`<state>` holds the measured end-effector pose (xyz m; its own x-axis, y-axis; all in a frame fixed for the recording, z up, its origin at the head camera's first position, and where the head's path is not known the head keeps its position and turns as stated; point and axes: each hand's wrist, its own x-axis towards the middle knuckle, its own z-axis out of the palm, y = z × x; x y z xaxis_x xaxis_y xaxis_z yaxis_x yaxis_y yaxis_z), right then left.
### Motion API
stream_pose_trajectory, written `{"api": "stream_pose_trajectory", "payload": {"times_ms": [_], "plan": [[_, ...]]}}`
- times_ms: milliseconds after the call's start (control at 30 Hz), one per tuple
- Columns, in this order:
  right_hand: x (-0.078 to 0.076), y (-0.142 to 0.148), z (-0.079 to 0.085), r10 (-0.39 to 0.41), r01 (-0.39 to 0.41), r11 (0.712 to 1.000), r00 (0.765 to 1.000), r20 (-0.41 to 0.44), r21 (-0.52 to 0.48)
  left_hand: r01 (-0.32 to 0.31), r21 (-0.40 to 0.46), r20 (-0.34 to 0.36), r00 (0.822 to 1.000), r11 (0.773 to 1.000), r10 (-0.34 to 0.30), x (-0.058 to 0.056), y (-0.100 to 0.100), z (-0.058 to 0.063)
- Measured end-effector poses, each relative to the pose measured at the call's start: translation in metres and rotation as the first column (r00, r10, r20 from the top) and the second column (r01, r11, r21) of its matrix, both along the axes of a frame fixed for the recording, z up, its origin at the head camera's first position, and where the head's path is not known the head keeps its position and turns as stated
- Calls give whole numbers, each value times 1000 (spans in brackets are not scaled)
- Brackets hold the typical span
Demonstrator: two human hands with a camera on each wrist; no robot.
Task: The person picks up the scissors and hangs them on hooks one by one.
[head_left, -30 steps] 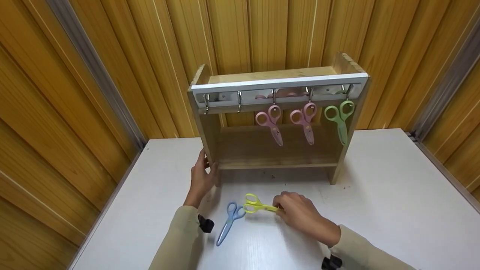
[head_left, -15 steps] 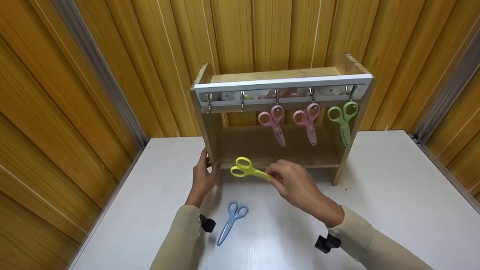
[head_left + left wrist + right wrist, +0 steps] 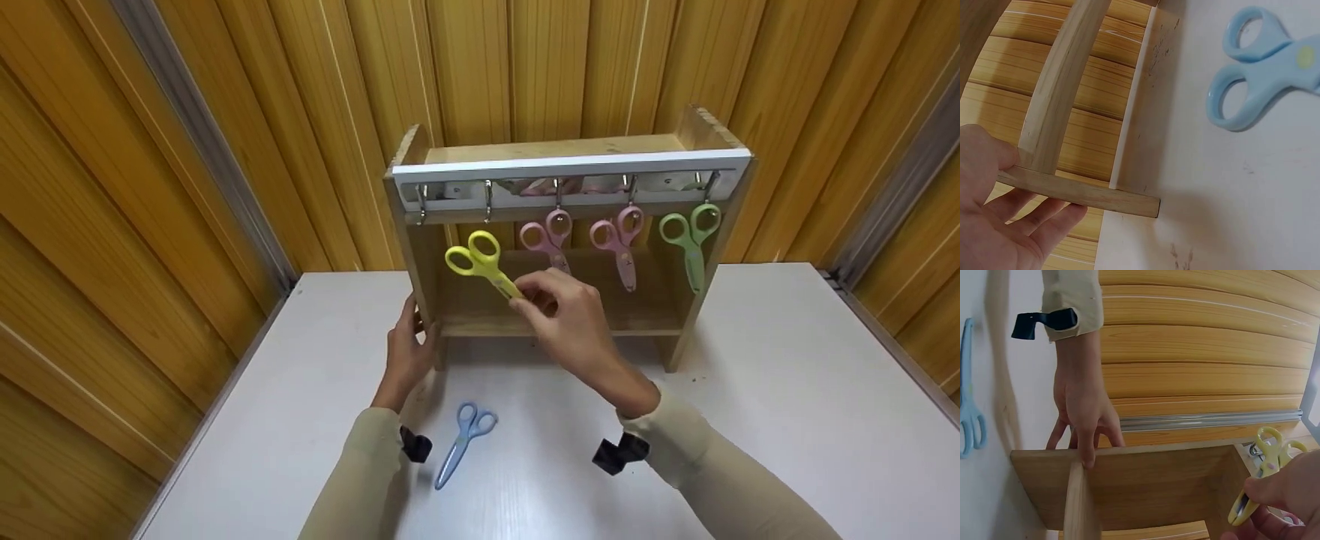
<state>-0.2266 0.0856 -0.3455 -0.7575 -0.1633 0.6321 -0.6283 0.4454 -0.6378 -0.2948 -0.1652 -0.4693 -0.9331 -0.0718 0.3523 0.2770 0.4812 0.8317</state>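
Observation:
My right hand [image 3: 574, 322] pinches yellow scissors [image 3: 484, 259] by the blade end, handle loops up, in front of the wooden rack [image 3: 562, 330] and just below its second hook [image 3: 488, 202] from the left. In the right wrist view the thumb lies along the blades of the yellow scissors [image 3: 1269, 458]. My left hand [image 3: 409, 356] grips the rack's left side panel low down, thumb in front and fingers behind, as the left wrist view shows at the panel [image 3: 1089, 194]. Blue scissors [image 3: 465, 442] lie on the white table between my forearms.
Two pink scissors [image 3: 619, 244] and green scissors [image 3: 691, 244] hang from hooks on the rack's right part. The leftmost hook [image 3: 421, 204] bears nothing. Wood-patterned walls [image 3: 225, 150] stand close behind and at both sides of the table [image 3: 300, 420].
My right hand has lifted the yellow scissors off the table and up toward the hooks, tilting the loops upward. My left hand keeps its grip on the rack; the blue scissors stay put.

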Motion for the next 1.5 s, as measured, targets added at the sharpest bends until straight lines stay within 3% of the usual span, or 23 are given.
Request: {"api": "stream_pose_trajectory", "payload": {"times_ms": [300, 900, 1300, 1500], "plan": [[-12, -14, -1, -24, 28, 995, 999, 46, -91, 30, -16, -74, 997, 999, -31, 0, -1, -2], [-23, -21, -13, -71, 80, 990, 994, 78, -114, 22, 8, -34, 999, 1000, -22, 2, -1, 0], [-32, -27, -22, -111, 111, 990, 994, 2, -91, 15, -13, -65, 998, 1000, -16, 1, -1, 0], [-36, -27, -27, -104, 107, 990, 994, 30, -96, 12, -23, -66, 998, 1000, -14, 1, 0, 0]]}}
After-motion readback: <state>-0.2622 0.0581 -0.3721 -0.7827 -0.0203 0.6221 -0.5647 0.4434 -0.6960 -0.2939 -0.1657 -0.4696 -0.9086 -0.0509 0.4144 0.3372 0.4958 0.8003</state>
